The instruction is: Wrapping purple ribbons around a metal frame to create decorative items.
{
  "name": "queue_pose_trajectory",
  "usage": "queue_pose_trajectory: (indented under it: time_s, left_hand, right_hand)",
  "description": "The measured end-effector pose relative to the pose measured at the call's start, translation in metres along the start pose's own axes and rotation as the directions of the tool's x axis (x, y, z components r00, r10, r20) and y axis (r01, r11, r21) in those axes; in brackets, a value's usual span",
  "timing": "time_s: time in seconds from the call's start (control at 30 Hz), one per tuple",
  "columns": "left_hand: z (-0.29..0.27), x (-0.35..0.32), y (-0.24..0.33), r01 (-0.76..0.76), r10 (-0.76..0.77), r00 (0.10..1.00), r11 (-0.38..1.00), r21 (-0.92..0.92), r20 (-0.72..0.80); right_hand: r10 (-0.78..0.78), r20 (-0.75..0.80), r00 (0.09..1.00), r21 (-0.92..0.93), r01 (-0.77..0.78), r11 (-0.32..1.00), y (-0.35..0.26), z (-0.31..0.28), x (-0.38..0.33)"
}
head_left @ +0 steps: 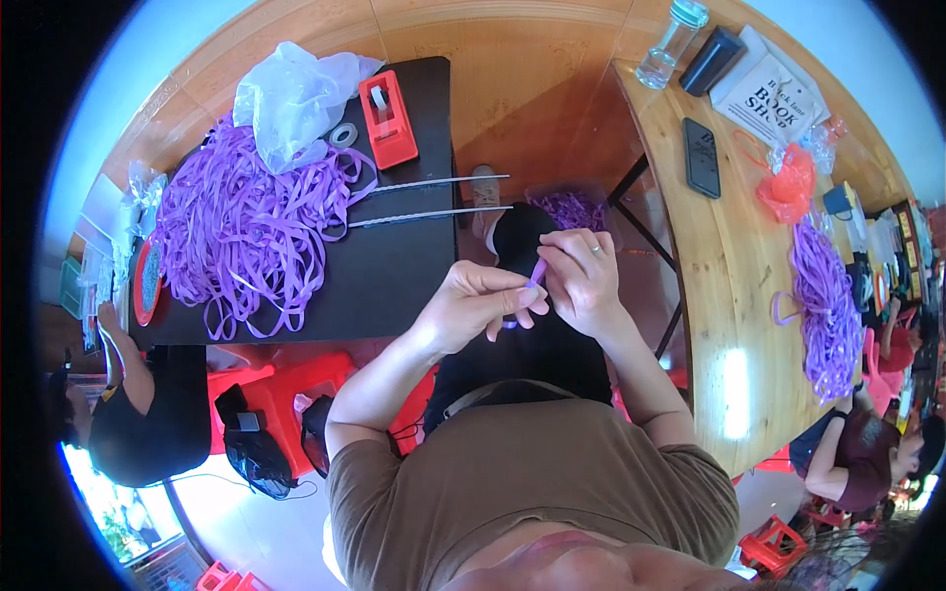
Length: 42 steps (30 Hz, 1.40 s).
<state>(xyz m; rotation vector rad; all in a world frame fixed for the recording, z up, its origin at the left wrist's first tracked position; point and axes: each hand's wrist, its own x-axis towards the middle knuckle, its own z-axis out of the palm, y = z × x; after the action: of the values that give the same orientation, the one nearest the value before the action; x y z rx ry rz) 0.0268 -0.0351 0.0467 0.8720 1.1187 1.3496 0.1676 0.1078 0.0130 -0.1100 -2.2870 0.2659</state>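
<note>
A short piece of purple ribbon (538, 271) is pinched between my two hands above my lap. My left hand (478, 303) grips its lower part with thumb and forefinger. The fingers of my right hand (583, 281), which wears a ring, are closed on its upper end. To the left, a big tangled heap of purple ribbons (251, 227) covers much of the black table (394, 281). Two thin metal rods (434, 215) stick out past that table's right edge. Below, between the tables, more purple ribbon (570, 210) lies in a clear bin.
On the black table are a red tape dispenser (390, 118), a tape roll (343, 135) and a white plastic bag (296, 103). The wooden table (724, 286) at right holds a phone (702, 158), a bottle (673, 44) and a purple ribbon bundle (826, 305). Other people sit at both sides.
</note>
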Motion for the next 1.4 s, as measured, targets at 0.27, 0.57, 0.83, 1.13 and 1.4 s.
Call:
queue_pose_trajectory:
  time_s: [0.27, 0.57, 0.83, 1.13, 1.4]
  left_hand:
    - [0.000, -0.001, 0.047, -0.017, 0.018, 0.999, 0.999, -0.034, 0.037]
    - [-0.002, -0.008, 0.085, -0.134, 0.130, 0.986, 0.990, -0.034, -0.101]
    - [-0.045, -0.006, 0.107, -0.295, 0.278, 0.938, 0.954, -0.057, -0.209]
    - [-0.102, -0.004, 0.101, -0.304, 0.255, 0.938, 0.930, -0.207, -0.235]
    - [-0.121, 0.001, 0.084, -0.270, 0.185, 0.950, 0.889, -0.370, -0.250]
  right_hand:
    - [0.321, -0.099, 0.942, 0.357, -0.268, 0.895, 0.002, 0.044, -0.015]
    - [0.552, 0.137, 0.823, 0.791, -0.426, 0.439, 0.002, 0.069, -0.029]
    - [0.426, 0.536, 0.729, 0.837, -0.523, -0.160, 0.018, 0.066, -0.062]
    - [0.409, 0.466, 0.785, 0.880, -0.363, -0.307, 0.014, 0.060, -0.072]
    - [0.466, 0.460, 0.756, 0.884, -0.344, -0.315, 0.009, 0.048, -0.083]
